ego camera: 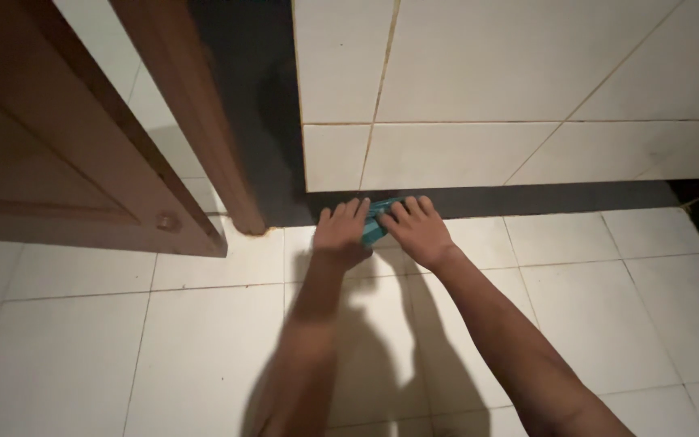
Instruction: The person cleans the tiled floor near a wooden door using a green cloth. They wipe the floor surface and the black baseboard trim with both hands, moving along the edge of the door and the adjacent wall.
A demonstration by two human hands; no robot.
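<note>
So both hands are down on the white tiled floor point(608, 324), pressed side by side on a small teal object point(375, 222), maybe a sponge or cloth, can't tell which. Left hand point(341, 235) covers its left end, right hand point(416, 231) its right, fingers flat and pointing toward the tiled wall point(487, 154) just beyond. Off to the left of the hands stands a brown wooden door point(82, 162), beside its frame point(204, 121). No labels visible.

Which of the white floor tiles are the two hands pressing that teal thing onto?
The tile at the foot of the tiled wall, just right of the wooden door frame. Left hand and right hand press the teal object at its far edge; the other tiles are untouched.
</note>
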